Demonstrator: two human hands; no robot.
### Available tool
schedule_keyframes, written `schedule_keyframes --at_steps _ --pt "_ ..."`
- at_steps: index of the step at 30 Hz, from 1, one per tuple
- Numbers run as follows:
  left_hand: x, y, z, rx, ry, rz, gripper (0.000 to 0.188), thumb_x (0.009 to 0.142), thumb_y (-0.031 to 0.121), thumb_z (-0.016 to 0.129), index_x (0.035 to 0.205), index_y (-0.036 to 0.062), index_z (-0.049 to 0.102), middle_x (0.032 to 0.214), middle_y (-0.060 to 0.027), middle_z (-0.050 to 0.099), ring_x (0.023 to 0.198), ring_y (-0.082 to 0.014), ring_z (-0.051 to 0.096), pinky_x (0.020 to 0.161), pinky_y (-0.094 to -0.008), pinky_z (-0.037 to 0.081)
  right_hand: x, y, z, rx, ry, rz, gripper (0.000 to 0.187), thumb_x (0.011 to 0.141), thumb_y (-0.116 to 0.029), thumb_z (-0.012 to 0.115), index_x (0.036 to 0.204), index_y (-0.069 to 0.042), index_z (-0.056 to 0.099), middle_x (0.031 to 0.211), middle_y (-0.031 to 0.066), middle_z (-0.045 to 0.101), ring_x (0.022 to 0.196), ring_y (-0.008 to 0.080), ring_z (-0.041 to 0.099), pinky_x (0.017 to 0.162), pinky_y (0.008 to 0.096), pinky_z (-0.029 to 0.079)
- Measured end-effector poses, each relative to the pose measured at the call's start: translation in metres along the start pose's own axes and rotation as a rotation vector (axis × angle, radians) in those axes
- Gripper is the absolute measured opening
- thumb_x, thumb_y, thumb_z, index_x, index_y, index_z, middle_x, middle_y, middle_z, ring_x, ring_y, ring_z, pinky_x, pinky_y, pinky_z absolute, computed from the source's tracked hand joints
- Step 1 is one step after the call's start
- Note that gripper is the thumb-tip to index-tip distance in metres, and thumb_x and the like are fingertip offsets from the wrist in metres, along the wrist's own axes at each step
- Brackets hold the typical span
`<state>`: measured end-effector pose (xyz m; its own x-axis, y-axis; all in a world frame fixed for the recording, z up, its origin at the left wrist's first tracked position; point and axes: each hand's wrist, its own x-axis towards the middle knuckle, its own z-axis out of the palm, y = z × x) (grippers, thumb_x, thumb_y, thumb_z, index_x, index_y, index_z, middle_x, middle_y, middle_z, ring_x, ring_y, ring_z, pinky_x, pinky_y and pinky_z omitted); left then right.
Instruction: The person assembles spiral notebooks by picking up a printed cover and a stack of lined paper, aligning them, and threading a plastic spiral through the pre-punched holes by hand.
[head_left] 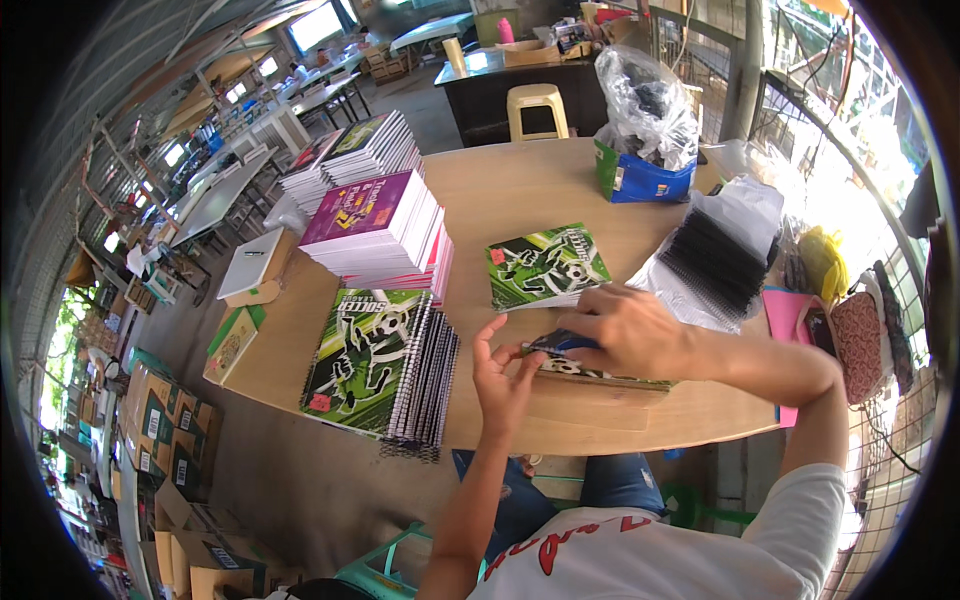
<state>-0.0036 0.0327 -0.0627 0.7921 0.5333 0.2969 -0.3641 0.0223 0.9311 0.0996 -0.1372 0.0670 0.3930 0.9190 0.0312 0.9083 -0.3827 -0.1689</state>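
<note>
Blue/blk tool (566, 341) | in R hand (632, 330) | grn soccer notebk (602, 376) below

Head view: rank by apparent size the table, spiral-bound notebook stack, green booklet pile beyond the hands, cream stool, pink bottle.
1. Table
2. Spiral-bound notebook stack
3. Green booklet pile
4. Cream stool
5. Pink bottle
Last two: farther away.

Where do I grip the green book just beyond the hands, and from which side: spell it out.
Probably best at the near-left corner of the green book, coming from the person's left, thumb on top. It lies flat, pale page edges toward the person, and the right hand crowds its near-right corner.
</note>
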Motion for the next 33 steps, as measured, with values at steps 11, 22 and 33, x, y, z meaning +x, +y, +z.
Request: schedule_keyframes --at_steps 11,22,33 --pt "0.036 0.127 -0.018 0.790 0.207 0.968 0.058 0.083 -0.010 0.061 0.134 0.0172 0.068 0.092 -0.0057 0.066 0.072 -0.0178 0.061 0.068 -0.0354 0.051 -0.175 0.131 0.058 0.246 0.947 0.571 0.033 0.088 -0.007 0.071 0.120 0.002 0.068 0.102 0.0159 0.068 0.094 0.0273 0.068 0.087 0.0348 0.052" --pt "0.071 0.140 -0.205 1.481 0.447 -0.160 0.035 0.104 0.025 0.052 0.137 0.0292 0.064 0.114 -0.0164 0.071 0.101 -0.0316 0.069 0.091 -0.0428 0.051 -0.229 0.170 0.179 0.001 0.706 0.851 0.031 0.081 -0.009 0.074 0.112 -0.004 0.071 0.108 0.0146 0.065 0.101 0.0368 0.057 0.090 0.0462 0.046" --pt "0.041 0.146 -0.154 1.749 0.529 0.307 0.044 0.095 0.019 0.065 0.139 0.0208 0.062 0.141 -0.0058 0.045 0.128 -0.0326 0.047 0.101 -0.0537 0.044 -0.192 0.093 0.123 0.126 0.807 0.680 0.055 0.072 -0.007 0.081 0.126 -0.004 0.067 0.133 0.0209 0.055 0.123 0.0412 0.054 0.104 0.0478 0.045"
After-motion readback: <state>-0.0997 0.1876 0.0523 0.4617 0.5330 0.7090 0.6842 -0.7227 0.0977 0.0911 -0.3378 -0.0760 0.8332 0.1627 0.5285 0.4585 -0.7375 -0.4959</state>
